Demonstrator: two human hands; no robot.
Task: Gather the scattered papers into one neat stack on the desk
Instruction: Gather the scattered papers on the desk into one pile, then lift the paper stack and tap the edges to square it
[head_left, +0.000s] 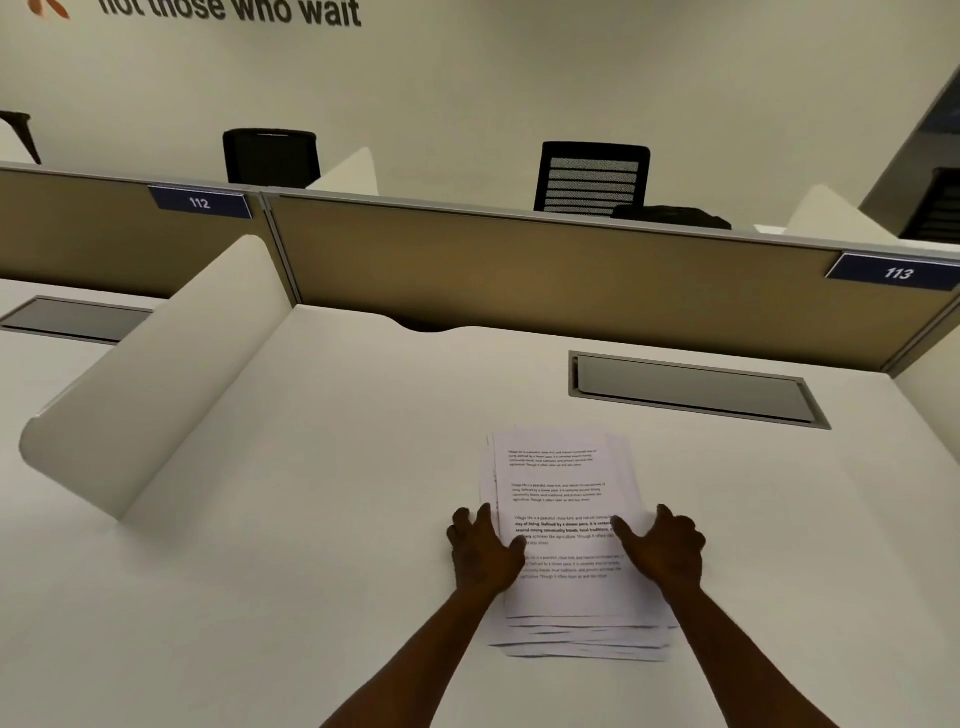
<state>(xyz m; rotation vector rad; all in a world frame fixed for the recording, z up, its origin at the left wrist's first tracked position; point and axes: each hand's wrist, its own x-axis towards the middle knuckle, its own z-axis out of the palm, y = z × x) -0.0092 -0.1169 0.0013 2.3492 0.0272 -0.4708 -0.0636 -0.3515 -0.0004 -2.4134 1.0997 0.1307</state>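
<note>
White office surface (311, 519) fills the lower frame, fenced by tan partitions across the middle. On it, right of centre and low in the frame, sits the stack (563, 499) of printed papers, already gathered into one pile; no loose sheets show elsewhere. The pile is not yet neat: edges fan out at its bottom and along its left side.

So the step in hand looks like squaring up. The left hand (480, 551) lies at the pile's left edge and the right hand (662, 545) at its right edge, both flat and spread, thumbs resting on the top sheet. Neither grip is clenched or lifting anything; the palms simply bracket the paper. Next, I judge, both hands must press inward evenly, then tap the near and far edges flush.

Beyond, a grey hatch (691, 389) is set in the surface at right, with chairs behind the partitions.
</note>
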